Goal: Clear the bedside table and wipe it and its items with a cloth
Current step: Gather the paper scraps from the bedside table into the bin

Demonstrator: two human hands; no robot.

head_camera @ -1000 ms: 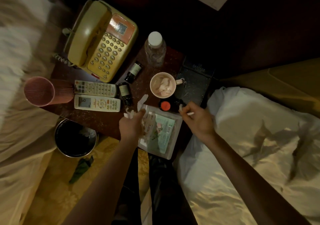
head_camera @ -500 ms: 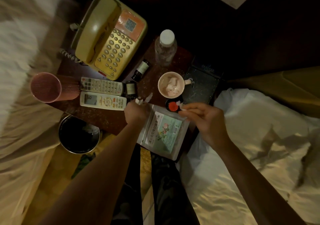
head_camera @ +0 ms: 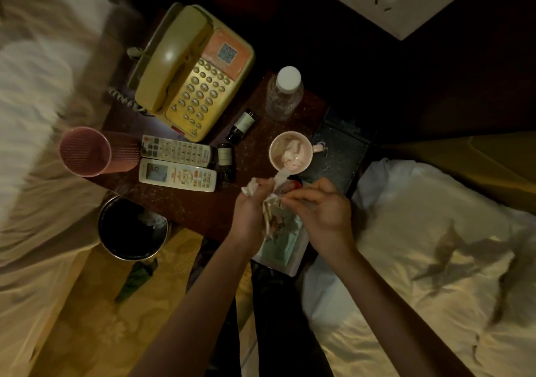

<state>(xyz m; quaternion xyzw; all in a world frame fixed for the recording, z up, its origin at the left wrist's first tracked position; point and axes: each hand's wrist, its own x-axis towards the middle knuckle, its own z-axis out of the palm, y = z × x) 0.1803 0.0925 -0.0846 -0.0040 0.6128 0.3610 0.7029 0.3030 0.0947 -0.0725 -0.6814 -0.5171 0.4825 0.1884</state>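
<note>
Head camera, looking straight down at a dark red bedside table between two beds with pale sheets. Nearest the viewer, two bare forearms reach in. The left hand is curled around a wad of crumpled white tissue. The right hand pinches the same wad from the other side, fingertips touching it. Both hands hover over a flat packet with a green label that overhangs the table's near edge. Left of the table, on the floor, stands a round bin with a dark liner. Just beyond the hands sits a pink mug stuffed with tissue. Left of the mug lie two small dark bottles, then two white remote controls side by side, then a pink cup lying on its side at the table's left edge. Beyond the mug stands a clear water bottle with a white cap. A yellowed telephone fills the table's far left corner.
</note>
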